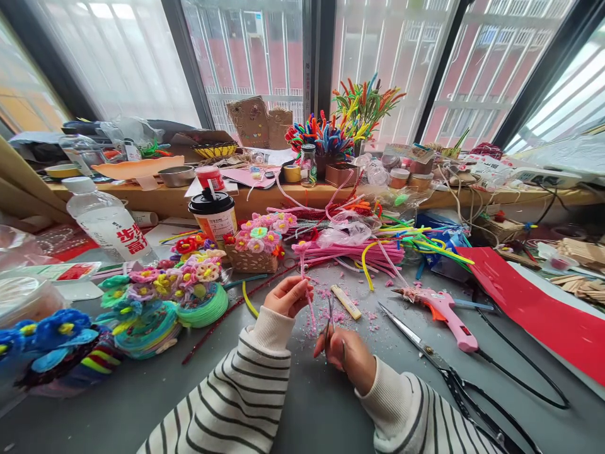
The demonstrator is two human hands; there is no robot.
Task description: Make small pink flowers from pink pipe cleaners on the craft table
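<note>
Near the middle of the grey table, my left hand (289,296) pinches a pink fuzzy stem (311,306) that stands nearly upright, with a small pink flower shape (302,247) at its top. To its right, my right hand (346,353) is closed round small metal scissors (329,315). Their blades point up, close beside the lower part of the stem. Pink fluff scraps (373,313) lie around both hands. Just beyond my right hand rests a small yellowish bar (346,302).
Large scissors (428,349) and a pink glue gun (444,309) with its cord lie at the right, near red sheets (539,309). Fuzzy flower pots (203,306), a water bottle (108,221) and a cup (215,217) stand left. Pink stems (354,253) lie behind.
</note>
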